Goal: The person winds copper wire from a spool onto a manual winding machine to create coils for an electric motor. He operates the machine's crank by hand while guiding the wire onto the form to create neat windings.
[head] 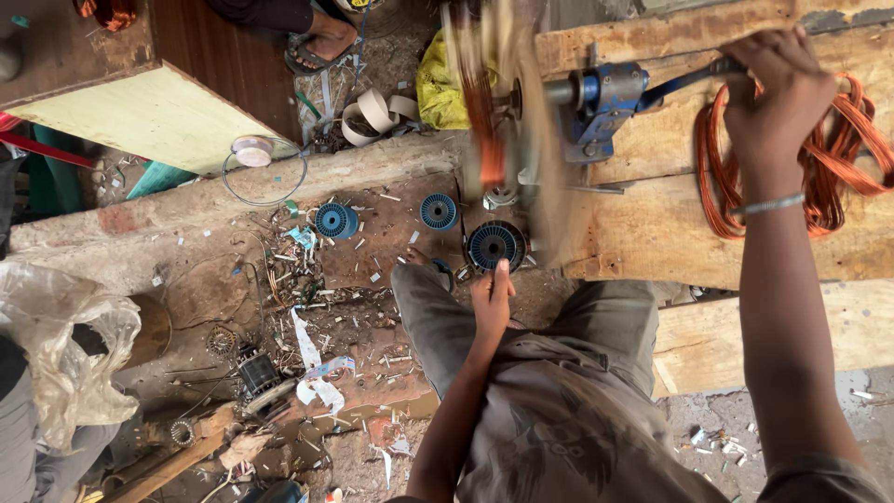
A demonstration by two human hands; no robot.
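Gripping the winder's crank handle [722, 67], right hand [780, 88]; left hand [491, 303] fingers pinched below the blurred spinning coil [484, 102].

A crumpled clear plastic bag [60, 349] lies lower left; a yellow bag [440, 88] sits top centre.

bench [670, 233]: rough, unfinished wood, pale and stained, right of the frame
winder [601, 102]: blue painted metal, slightly glossy, bare steel shaft, upper middle
crank [694, 76]: dark metal bar, gripped by the right hand [778, 88]
coil [829, 158]: copper wire, glossy orange, upper right
bangle [768, 205]: shiny silvery metal
spool [494, 244]: blue plastic, ribbed, matt, just past the left hand [491, 298]
bag [65, 354]: thin clear plastic, crinkled and shiny, lower left
floor [233, 233]: rough, dusty concrete strewn with paper scraps
board [149, 112]: smooth pale-yellow painted face, upper left
trousers [438, 317]: grey matt cloth
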